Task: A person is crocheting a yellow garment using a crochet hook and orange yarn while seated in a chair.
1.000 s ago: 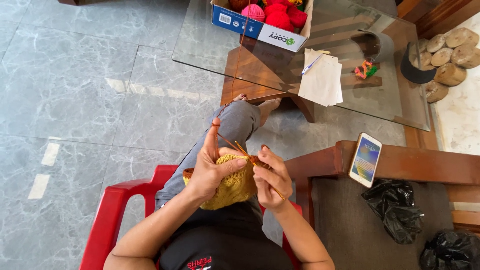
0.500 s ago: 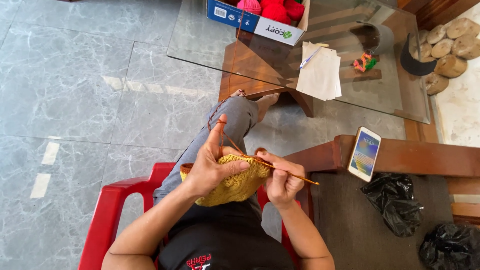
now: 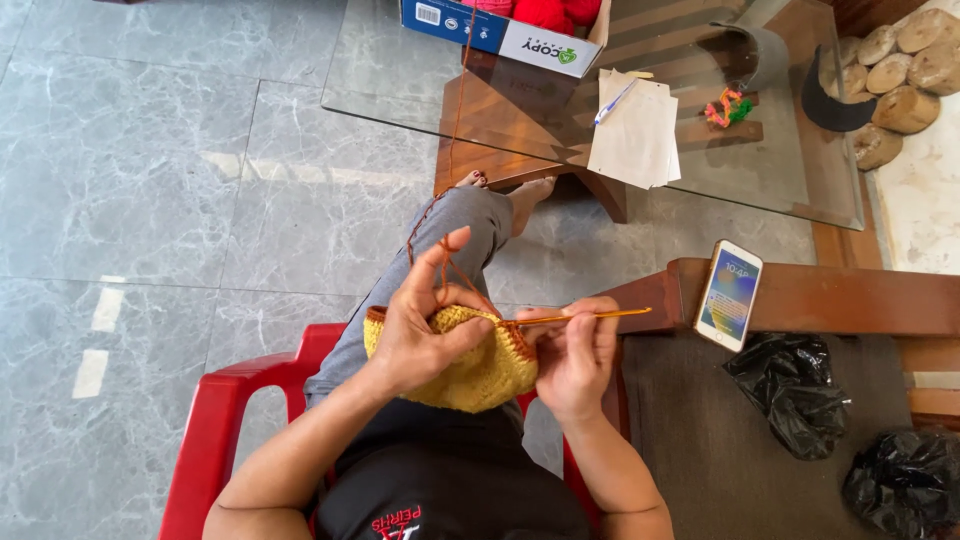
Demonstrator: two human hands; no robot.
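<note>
My left hand [image 3: 425,330] grips a round yellow crochet piece [image 3: 478,365] with an orange-brown rim, held over my lap. An orange-brown yarn strand [image 3: 452,150] runs over my raised left index finger and up toward the box on the glass table. My right hand [image 3: 572,360] holds an orange crochet hook [image 3: 590,316] that lies level, its handle pointing right and its tip at the rim of the yellow piece. Both hands meet at the piece, above my grey trouser leg.
I sit in a red plastic chair [image 3: 225,420]. Ahead stands a glass-topped wooden table [image 3: 400,85] with a blue box of red yarn balls [image 3: 505,30], papers with a pen [image 3: 635,130]. A phone [image 3: 729,294] lies on a wooden armrest; black bags [image 3: 790,385] sit right.
The hook has swung from tilted down-right to level, its tip at the rim. My left index finger stays raised with the strand. The view has shifted closer over the table.
</note>
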